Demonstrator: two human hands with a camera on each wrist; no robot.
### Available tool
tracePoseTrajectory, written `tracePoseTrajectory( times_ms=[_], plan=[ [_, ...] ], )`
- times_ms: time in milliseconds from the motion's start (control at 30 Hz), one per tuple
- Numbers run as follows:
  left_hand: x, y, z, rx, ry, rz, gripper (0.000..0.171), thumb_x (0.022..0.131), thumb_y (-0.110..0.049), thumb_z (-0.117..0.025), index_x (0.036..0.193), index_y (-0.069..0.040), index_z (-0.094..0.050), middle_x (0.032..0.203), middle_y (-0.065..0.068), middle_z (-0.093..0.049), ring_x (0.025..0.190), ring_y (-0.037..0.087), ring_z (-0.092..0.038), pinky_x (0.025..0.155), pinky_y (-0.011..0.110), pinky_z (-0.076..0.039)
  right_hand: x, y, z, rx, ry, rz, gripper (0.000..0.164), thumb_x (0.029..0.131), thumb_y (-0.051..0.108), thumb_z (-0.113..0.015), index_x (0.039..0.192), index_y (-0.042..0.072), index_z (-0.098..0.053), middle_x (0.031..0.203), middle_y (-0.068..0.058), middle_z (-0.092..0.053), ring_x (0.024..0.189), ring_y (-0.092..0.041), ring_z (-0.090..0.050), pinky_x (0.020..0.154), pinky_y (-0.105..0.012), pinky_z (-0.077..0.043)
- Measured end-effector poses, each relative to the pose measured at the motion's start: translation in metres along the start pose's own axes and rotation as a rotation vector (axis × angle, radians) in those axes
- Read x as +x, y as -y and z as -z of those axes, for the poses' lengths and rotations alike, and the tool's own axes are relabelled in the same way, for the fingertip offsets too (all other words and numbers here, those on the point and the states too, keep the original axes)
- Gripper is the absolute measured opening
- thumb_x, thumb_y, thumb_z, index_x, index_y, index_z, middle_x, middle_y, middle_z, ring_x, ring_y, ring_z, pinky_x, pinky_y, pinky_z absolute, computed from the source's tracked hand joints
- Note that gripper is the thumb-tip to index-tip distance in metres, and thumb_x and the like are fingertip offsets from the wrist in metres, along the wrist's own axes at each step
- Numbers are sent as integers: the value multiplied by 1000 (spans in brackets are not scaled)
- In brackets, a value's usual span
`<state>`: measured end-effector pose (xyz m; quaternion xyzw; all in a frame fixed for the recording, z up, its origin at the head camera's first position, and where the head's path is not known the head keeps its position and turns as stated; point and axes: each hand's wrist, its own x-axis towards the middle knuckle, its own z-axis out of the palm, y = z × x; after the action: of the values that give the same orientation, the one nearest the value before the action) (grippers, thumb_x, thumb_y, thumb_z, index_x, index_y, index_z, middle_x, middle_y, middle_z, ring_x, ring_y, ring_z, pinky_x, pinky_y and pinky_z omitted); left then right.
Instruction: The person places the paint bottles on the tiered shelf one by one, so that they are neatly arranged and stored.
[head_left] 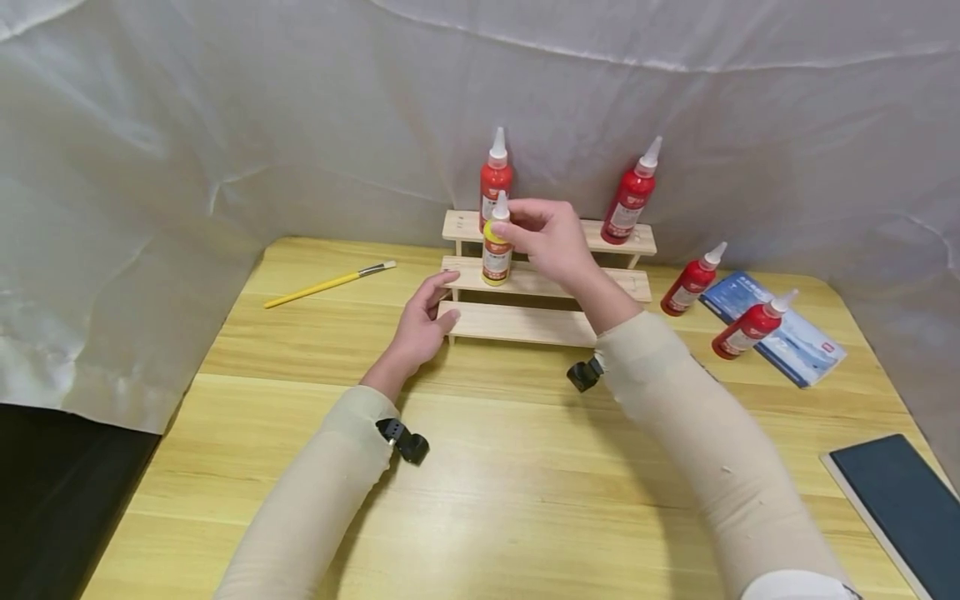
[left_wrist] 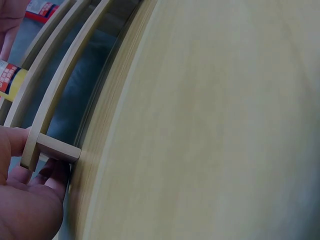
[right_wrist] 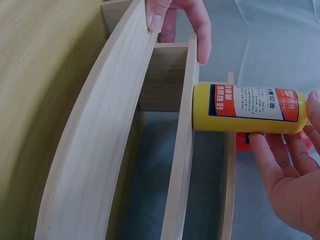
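A three-step wooden display stand [head_left: 517,323] stands near the back of the table. My right hand [head_left: 551,242] pinches a yellow ink bottle [right_wrist: 250,107] with a white nozzle near its top, thumb on one side and fingers on the other. The bottle is upright at the left of the middle step, its base at the board. My left hand [head_left: 422,327] grips the stand's left end, its thumb at the lowest step. On the top step are a red bottle [head_left: 495,177] at the left, partly hidden behind the yellow one, and another red bottle [head_left: 628,204] at the right.
Right of the stand are two more red bottles [head_left: 688,287] and a blue-and-white booklet [head_left: 806,346]. A yellow-handled paintbrush [head_left: 322,287] lies to the left. A dark flat tablet-like object [head_left: 900,508] lies at the right front. Grey cloth [head_left: 360,108] hangs behind the table.
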<state>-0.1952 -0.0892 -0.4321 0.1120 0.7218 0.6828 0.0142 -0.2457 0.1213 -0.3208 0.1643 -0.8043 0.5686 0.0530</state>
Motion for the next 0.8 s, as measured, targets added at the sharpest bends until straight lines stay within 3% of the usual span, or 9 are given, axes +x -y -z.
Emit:
tracePoseTrajectory(
  times_ms=[100, 533, 800],
  plan=[
    [-4, -12, -1, 9, 6, 1, 56, 92, 18, -55, 144, -2, -48, 149, 16, -47, 135, 29, -42, 112, 46, -32, 1, 0, -2, -9, -1, 0, 29, 90, 12, -77, 116, 1, -74, 108, -9, -73, 94, -19, -66, 83, -32, -54],
    [-5, -13, -1, 15, -2, 9, 55, 93, 17, -55, 144, -3, -49, 149, 14, -47, 137, 29, -41, 114, 46, -29, 1, 0, -6, -86, -8, -1, 30, 91, 15, -76, 119, 6, -74, 111, -5, -72, 97, -16, -66, 87, -31, -52],
    [-4, -12, -2, 14, -4, 17, 56, 92, 17, -55, 144, -3, -48, 149, 15, -47, 137, 30, -40, 114, 46, -28, -1, -4, -6, -79, -26, -5, 31, 92, 19, -75, 120, 7, -73, 113, -4, -71, 98, -15, -65, 88, -30, -52]
  ],
)
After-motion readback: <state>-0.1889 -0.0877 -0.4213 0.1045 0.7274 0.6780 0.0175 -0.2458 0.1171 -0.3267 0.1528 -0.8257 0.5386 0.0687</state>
